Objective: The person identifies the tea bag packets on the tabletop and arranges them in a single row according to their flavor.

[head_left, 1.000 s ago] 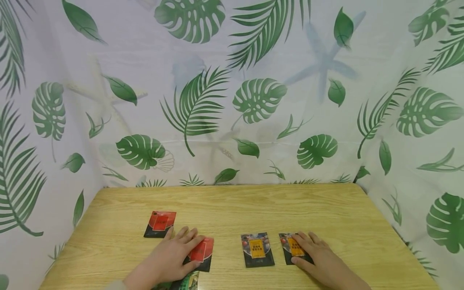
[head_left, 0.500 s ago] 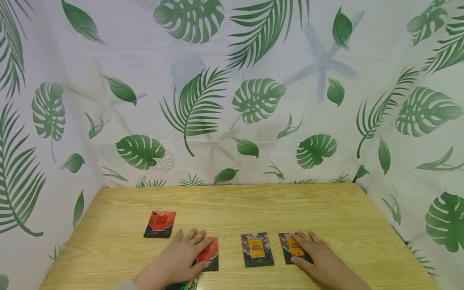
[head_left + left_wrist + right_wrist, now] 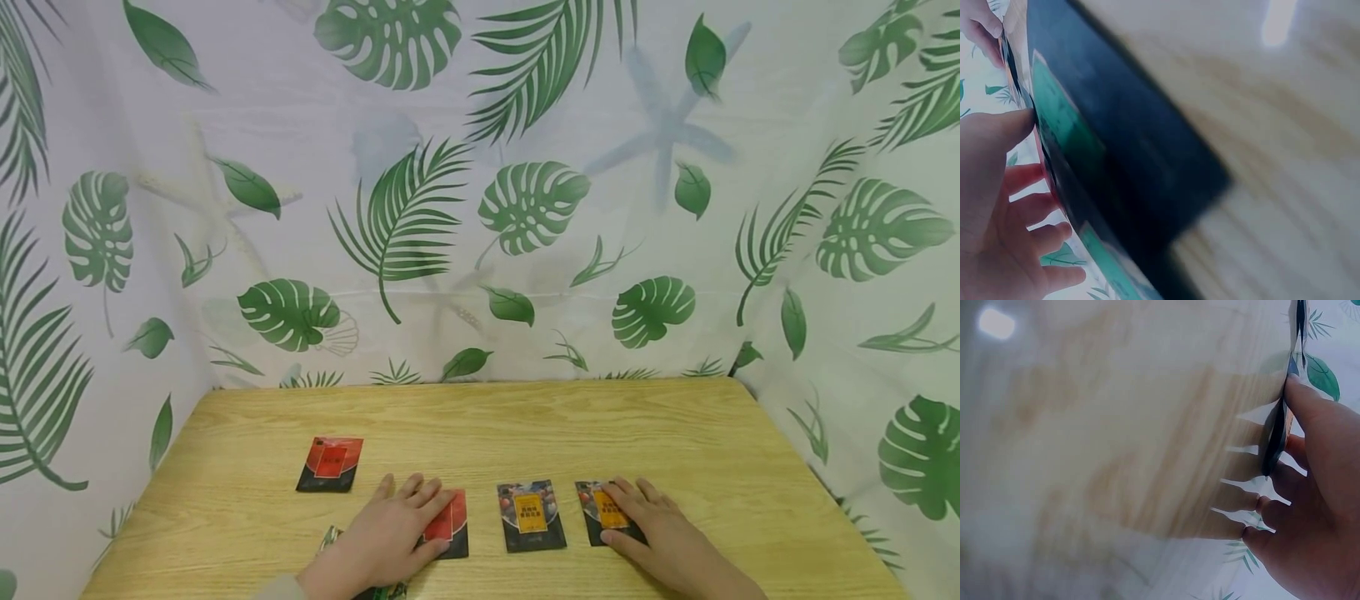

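On the bench (image 3: 570, 425) I saw, from afar, one packet (image 3: 601, 512) right of the middle packet (image 3: 531, 517), another (image 3: 453, 529) left, a third (image 3: 330, 463) behind-left.

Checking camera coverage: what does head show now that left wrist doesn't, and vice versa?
Head only: the far red packet lying by itself, and the orange labels face-up on two packets to the right.

Left wrist only: the broad green label on a dark packet, close up, plus a bright streak of light on the wood. Head gets just slivers of green packaging.

Both: left hand, right hand, table and leaf-print backdrop.
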Tool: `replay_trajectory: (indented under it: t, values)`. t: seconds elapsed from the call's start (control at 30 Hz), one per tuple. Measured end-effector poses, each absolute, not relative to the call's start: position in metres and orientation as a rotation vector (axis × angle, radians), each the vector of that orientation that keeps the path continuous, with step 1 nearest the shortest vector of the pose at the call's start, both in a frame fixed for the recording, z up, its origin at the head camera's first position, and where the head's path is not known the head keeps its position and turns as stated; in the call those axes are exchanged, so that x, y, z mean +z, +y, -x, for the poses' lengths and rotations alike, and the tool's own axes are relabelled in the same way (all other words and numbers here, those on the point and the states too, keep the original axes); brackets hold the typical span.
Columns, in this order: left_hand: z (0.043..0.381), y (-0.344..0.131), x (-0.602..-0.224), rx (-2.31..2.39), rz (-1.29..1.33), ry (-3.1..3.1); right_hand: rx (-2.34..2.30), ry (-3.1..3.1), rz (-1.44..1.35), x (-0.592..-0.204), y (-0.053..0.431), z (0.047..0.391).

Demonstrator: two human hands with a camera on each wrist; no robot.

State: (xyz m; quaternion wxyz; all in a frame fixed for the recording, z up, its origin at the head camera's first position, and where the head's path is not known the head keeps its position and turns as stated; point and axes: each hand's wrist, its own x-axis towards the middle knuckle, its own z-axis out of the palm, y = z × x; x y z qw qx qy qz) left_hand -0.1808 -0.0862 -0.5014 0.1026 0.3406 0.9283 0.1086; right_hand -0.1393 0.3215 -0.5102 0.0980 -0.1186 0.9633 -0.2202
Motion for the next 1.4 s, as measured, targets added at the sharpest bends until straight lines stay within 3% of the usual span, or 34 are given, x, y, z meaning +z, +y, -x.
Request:
replay_trajectory:
  t: [1.4]
  values:
    - [0.183, -0.060, -0.503, 0.249, -0.999, 2.764, -0.653, 2.860, 0.348, -0.510, 0.321, 0.141]
